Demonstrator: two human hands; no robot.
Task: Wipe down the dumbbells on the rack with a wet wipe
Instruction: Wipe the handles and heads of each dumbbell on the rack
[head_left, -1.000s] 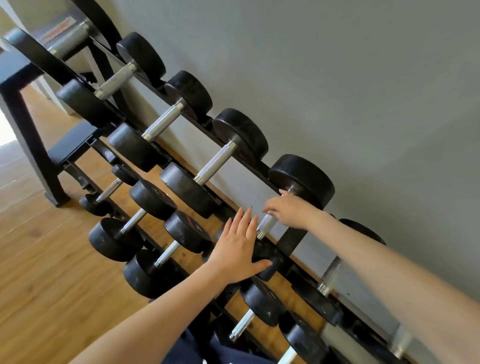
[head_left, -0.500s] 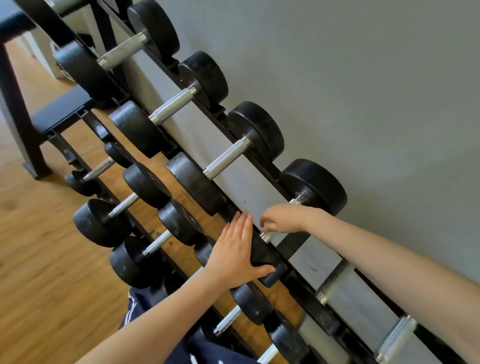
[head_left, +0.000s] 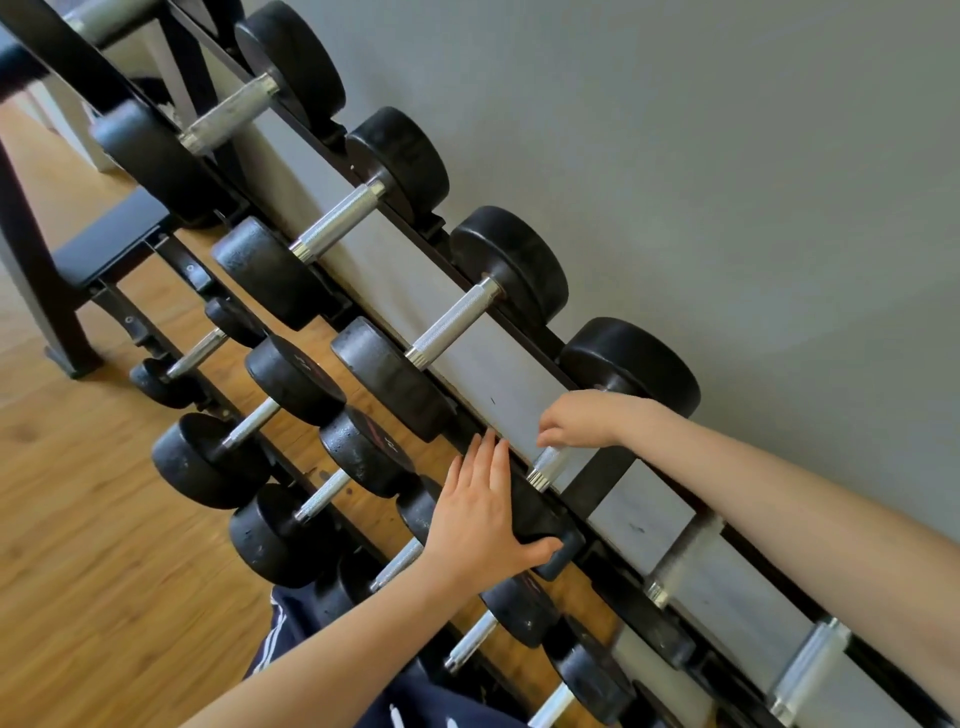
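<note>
Black dumbbells with steel handles lie in two tiers on a black rack (head_left: 597, 475) along the wall. My right hand (head_left: 582, 418) is curled over the handle of one upper-tier dumbbell (head_left: 631, 364), just in front of its far head. A short stretch of bare handle shows below the fingers. My left hand (head_left: 483, 514) lies flat with straight fingers on the same dumbbell's near head, the thumb hooked round its lower edge. No wet wipe is visible; anything under my right palm is hidden.
Several smaller dumbbells (head_left: 291, 379) fill the lower tier. A black weight bench (head_left: 111, 244) stands at the left on the wooden floor (head_left: 78, 519). The grey wall (head_left: 727, 156) runs right behind the rack. My dark blue shorts (head_left: 291, 639) show at the bottom.
The view has shifted left to right along the rack and closer. Both hands stay on the same dumbbell, with the right hand still on its handle.
</note>
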